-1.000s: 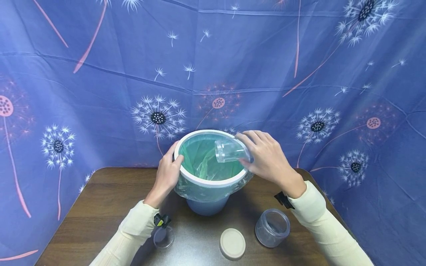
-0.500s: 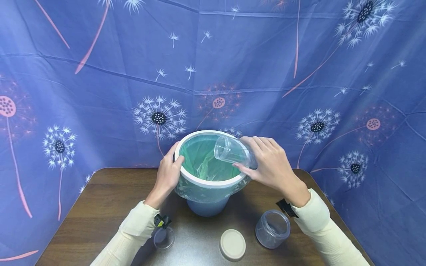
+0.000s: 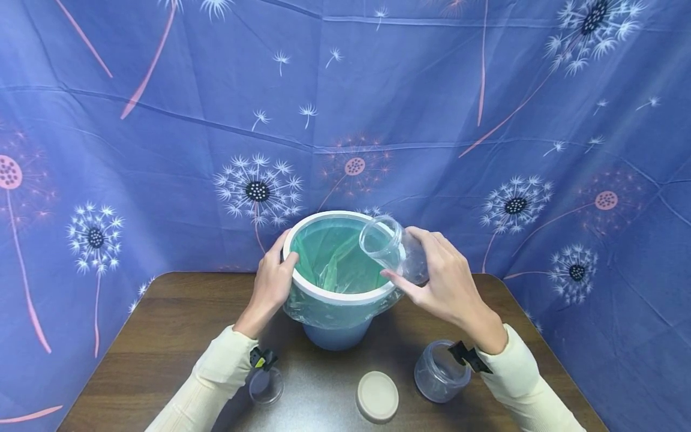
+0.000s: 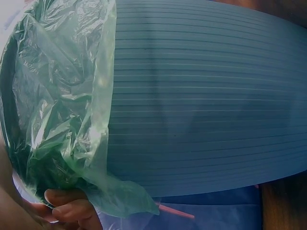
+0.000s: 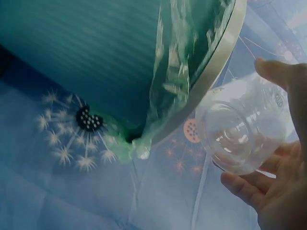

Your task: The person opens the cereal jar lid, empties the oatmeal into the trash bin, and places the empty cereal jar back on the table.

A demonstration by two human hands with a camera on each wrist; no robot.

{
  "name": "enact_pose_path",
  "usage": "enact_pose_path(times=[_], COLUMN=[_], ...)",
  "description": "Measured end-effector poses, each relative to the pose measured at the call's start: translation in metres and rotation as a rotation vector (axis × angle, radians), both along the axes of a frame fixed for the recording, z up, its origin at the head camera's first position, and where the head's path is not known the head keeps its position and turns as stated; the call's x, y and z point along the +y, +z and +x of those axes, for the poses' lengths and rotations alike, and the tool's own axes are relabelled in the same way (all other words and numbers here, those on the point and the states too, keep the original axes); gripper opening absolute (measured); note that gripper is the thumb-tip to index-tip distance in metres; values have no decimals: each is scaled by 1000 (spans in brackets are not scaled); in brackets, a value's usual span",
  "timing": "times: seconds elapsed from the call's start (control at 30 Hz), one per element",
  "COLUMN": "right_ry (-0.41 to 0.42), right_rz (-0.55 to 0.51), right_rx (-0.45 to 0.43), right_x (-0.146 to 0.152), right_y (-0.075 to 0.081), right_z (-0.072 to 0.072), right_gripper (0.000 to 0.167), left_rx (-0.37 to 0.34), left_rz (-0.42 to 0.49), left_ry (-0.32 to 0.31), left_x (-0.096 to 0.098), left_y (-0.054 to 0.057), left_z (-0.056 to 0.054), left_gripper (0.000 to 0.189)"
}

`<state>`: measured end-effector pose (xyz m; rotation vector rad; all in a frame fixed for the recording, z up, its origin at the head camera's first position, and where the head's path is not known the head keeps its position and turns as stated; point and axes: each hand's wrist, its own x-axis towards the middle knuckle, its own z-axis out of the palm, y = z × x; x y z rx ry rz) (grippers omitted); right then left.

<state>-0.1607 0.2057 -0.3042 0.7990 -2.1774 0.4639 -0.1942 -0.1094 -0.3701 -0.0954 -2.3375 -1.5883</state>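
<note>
A blue trash can (image 3: 337, 337) with a white rim ring and a green plastic bag (image 4: 67, 86) folded over its edge stands on the table. My left hand (image 3: 274, 281) grips the can's left rim, thumb on top and fingers below against the bag, as the left wrist view shows. My right hand (image 3: 449, 277) holds a clear plastic jar (image 3: 396, 249) over the can's right rim, thumb on the near side and fingers on the far side. The jar is tilted, its open mouth facing left and toward me, and it looks empty in the right wrist view.
Near the front of the wooden table (image 3: 178, 336) lies a cream round lid (image 3: 377, 396). A second clear jar (image 3: 438, 379) stands open to its right, below my right wrist. A clear round lid (image 3: 266, 387) lies by my left wrist. A blue dandelion-print cloth (image 3: 399, 90) hangs behind.
My right hand has drawn the jar back to the right and turned its mouth upward, from pointing into the can to facing more toward me. The left hand has stayed on the rim.
</note>
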Motion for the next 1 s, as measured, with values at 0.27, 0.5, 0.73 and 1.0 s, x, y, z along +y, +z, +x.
enact_pose_path(times=[0.27, 0.5, 0.73, 1.0], right_ry=[3, 19, 140, 229], right_rz=[-153, -254, -335, -416], right_rx=[-103, -173, -227, -286], right_x=[2, 1, -2, -9], right_y=[-7, -9, -13, -21], right_z=[13, 28, 41, 58], right_gripper=[79, 82, 79, 80], left_rx=[-1, -5, 1, 0], left_rz=[-2, -2, -2, -4], left_ry=[2, -2, 0, 3], left_x=[0, -1, 0, 1], left_y=[0, 1, 2, 2], left_z=[0, 0, -1, -1], left_gripper=[67, 67, 68, 67])
